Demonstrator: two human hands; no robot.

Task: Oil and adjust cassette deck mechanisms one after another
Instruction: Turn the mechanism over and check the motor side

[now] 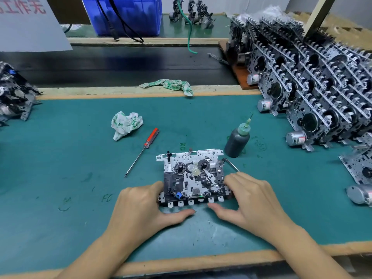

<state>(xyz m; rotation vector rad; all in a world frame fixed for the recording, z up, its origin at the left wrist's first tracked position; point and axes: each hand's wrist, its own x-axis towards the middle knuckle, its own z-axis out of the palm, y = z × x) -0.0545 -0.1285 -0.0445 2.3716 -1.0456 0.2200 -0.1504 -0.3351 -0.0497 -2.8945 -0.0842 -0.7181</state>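
On a workbench covered by a green mat point(60, 158), black conveyor belt point(120, 65) behind: one cassette deck mechanism point(192, 176) lying flat near the front edge; left hand point(141, 206) gripping its left end, right hand point(249, 200) gripping its right end, thumbs along the key side; oil bottle point(237, 140) upright just behind-right; red-handled screwdriver point(142, 152) and crumpled rag point(125, 124) behind-left; stacked mechanisms point(314, 87) at right
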